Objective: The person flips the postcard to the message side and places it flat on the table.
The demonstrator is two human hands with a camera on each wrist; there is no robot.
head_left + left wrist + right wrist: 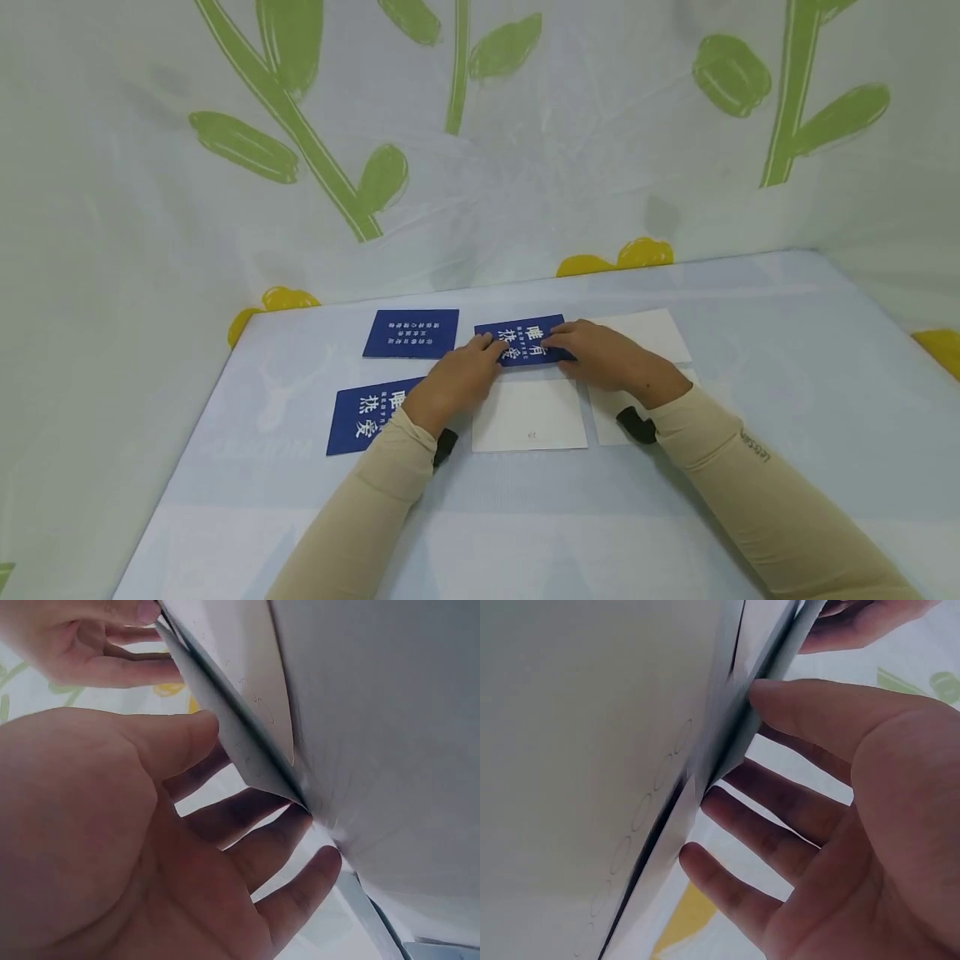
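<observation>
A blue card with white characters lies in the middle of the back row, its near edge tilted slightly up. At its left end my left hand pinches it between thumb and fingers. My right hand holds the opposite end the same way. In the left wrist view the pale underside of the card passes between the left thumb and fingers. The right wrist view has the right thumb on the card's face, with the fingertips along its far edge.
Around it on the pale table lie a blue card at back left, another blue card at front left partly under my left forearm, and white cards at front middle, front right and back right. A leaf-patterned cloth wall stands behind.
</observation>
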